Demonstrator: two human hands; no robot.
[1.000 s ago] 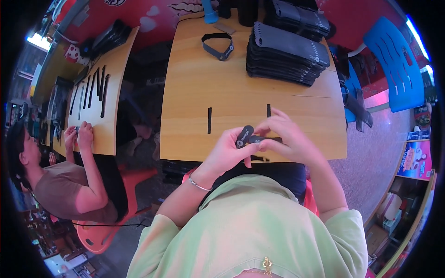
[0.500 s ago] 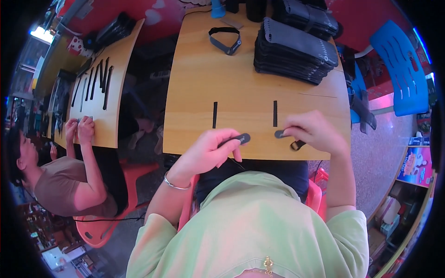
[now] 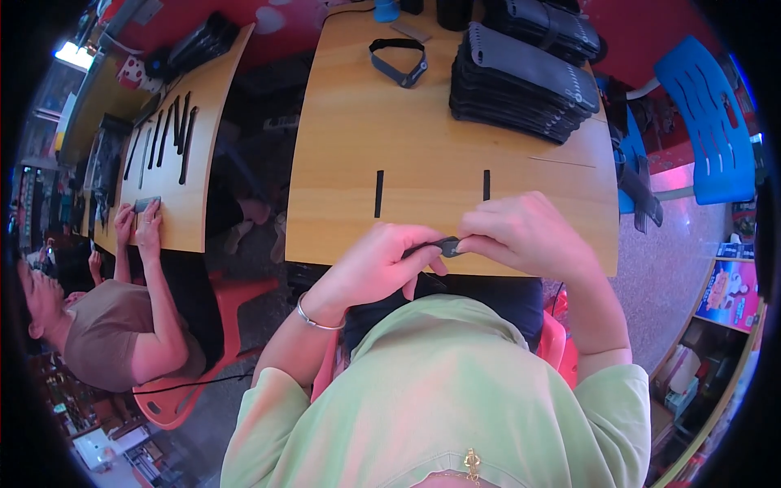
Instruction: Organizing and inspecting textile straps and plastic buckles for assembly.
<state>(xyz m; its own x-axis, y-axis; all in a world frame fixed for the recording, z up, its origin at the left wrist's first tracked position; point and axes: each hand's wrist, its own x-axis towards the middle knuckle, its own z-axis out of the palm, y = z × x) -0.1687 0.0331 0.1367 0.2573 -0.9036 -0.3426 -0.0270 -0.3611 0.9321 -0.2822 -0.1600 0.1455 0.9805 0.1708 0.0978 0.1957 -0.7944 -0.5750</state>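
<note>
My left hand (image 3: pixel 376 262) is closed around a dark grey strap (image 3: pixel 447 245), whose rounded end shows past the thumb. Close against it, my right hand (image 3: pixel 530 237) pinches at that same end; its fingertips hide most of what they hold. Both hands meet just above the table's near edge. Beyond them, two short black strips (image 3: pixel 379 193) are on the wooden table (image 3: pixel 342 134), set apart from each other. Farther back lies a dark strap closed into a loop (image 3: pixel 399 61).
At the far right of the table stands a tall stack of dark flat pieces (image 3: pixel 525 85), with another bundle (image 3: pixel 545 28) behind it. On the left, a co-worker (image 3: pixel 114 325) sits at a second table with several black straps (image 3: pixel 167 134). A blue chair (image 3: pixel 708 122) stands at right.
My right hand has moved left to meet my left hand, bringing the rounded end it held to the left hand's strap. The co-worker's hands now hold up a dark flat piece.
</note>
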